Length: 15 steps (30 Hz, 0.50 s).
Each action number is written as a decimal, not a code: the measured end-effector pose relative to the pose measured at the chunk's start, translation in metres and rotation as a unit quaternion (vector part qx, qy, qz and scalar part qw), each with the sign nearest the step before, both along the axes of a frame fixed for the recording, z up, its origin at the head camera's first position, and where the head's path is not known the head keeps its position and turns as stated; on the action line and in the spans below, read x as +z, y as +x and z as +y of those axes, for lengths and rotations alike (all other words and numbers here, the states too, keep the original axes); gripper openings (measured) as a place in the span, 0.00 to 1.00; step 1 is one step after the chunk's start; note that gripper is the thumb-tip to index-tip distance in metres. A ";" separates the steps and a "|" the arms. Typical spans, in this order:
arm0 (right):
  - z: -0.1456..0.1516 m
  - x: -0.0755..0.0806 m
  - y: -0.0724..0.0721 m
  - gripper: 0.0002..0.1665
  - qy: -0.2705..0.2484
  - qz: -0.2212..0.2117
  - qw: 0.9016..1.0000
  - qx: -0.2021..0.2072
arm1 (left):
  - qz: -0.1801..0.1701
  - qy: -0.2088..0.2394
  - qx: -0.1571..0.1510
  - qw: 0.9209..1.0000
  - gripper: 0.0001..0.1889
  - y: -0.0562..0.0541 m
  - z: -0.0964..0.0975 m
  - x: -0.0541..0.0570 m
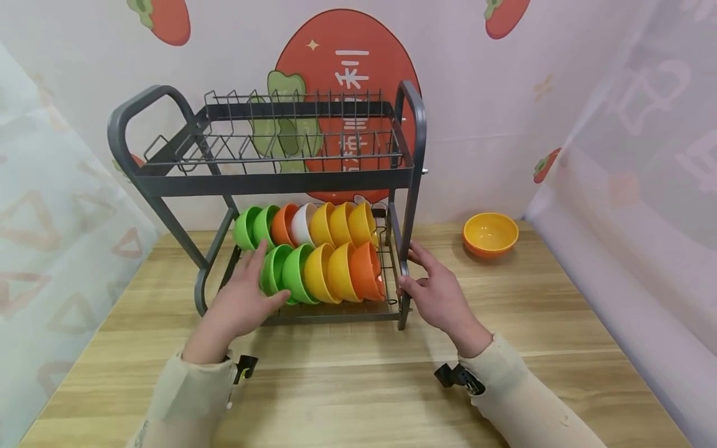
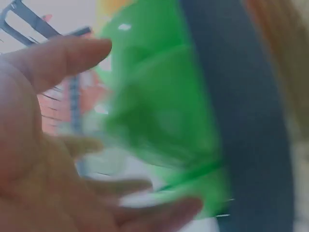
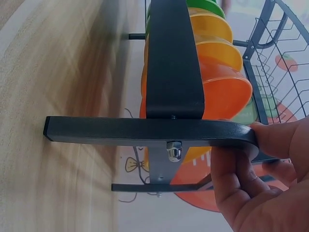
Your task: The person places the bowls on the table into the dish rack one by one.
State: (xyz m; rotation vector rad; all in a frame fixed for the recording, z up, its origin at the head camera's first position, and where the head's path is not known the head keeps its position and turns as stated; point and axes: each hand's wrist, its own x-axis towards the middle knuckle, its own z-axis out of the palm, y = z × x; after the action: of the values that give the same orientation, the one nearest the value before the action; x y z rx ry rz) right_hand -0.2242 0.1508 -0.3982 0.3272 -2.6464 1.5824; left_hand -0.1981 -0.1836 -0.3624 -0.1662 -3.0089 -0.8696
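A dark two-tier dish rack (image 1: 274, 183) stands on the table, with two rows of small bowls on edge in its lower tier. Green bowls (image 1: 297, 274) sit at the left of the front row, yellow ones in the middle, and an orange bowl (image 1: 365, 270) at the right end. My left hand (image 1: 243, 302) is beside the leftmost green bowls, fingers spread; contact with them is unclear, as the left wrist view is blurred. My right hand (image 1: 445, 298) grips the rack's right side frame, thumb and fingers around the curved tube (image 3: 231, 130).
On the wooden table (image 1: 347, 386), right of the rack, is a bowl (image 1: 490, 233) with a yellow inside and orange below. The rack's upper tier (image 1: 313, 137) has wire dividers. A printed cloth (image 1: 476, 143) hangs behind the table.
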 end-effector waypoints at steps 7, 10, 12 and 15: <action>0.000 -0.001 0.001 0.42 0.001 0.002 1.000 0.005 | 0.084 0.110 -0.054 0.989 0.50 0.027 0.069 0.027; 0.002 -0.002 0.001 0.42 -0.007 -0.002 1.000 0.011 | 0.064 0.175 -0.116 0.976 0.50 0.027 0.101 0.025; 0.003 -0.003 0.000 0.42 -0.015 -0.004 1.000 0.015 | 0.044 0.213 -0.144 0.965 0.51 0.023 0.121 0.021; 0.005 -0.003 -0.001 0.41 -0.030 -0.009 0.999 0.024 | 0.006 0.263 -0.161 0.951 0.52 0.013 0.146 0.011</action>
State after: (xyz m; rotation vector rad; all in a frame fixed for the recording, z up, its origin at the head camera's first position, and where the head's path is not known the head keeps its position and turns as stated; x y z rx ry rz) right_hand -0.2252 0.1558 -0.4017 0.3788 -2.6182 1.6817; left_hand -0.1848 -0.0380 -0.3509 -0.6545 -2.6503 -1.6448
